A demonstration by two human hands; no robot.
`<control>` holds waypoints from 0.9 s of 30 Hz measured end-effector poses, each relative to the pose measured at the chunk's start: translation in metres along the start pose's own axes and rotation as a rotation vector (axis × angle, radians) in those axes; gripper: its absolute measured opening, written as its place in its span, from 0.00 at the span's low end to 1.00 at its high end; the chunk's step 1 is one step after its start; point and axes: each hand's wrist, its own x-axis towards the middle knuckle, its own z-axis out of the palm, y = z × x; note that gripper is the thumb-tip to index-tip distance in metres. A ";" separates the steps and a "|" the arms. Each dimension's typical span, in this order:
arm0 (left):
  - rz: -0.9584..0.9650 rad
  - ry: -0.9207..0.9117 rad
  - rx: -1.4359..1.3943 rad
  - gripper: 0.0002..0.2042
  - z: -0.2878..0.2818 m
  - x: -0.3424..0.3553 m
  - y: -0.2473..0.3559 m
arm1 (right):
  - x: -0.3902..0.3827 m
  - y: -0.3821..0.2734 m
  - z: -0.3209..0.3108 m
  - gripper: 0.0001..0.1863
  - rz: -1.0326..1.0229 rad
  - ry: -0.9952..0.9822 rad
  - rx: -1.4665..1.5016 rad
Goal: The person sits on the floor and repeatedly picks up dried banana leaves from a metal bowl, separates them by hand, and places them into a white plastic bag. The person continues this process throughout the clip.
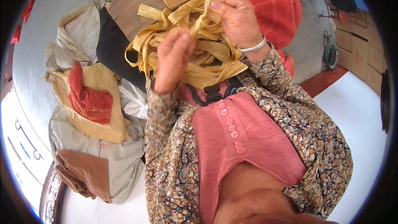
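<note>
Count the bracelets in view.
1: a silvery bracelet around the wrist of the right hand, which pinches a yellow strip. The left sleeve may hide another.

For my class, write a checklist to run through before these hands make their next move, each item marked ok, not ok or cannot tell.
1. Right hand has the yellow strip: ok, pinched at its upper end.
2. Left hand grips firmly: cannot tell, it is blurred.
3. Loose strips untangled: not ok, they loop over one another.
4. Right sleeve clear of the fingers: ok, it ends below the bracelet.
5. Small red cloth away from the strips: ok, it lies off to the left.
</note>
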 end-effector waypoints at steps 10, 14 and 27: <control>0.991 0.171 1.370 0.09 -0.002 0.008 0.017 | 0.023 -0.046 -0.003 0.13 -0.657 -0.496 -1.031; 0.713 -0.014 1.118 0.06 0.001 0.005 0.024 | 0.020 -0.046 -0.006 0.12 -0.453 -0.847 -1.146; 0.183 -0.003 0.439 0.09 -0.029 0.088 0.038 | 0.083 -0.004 -0.025 0.11 -0.034 -0.461 -0.734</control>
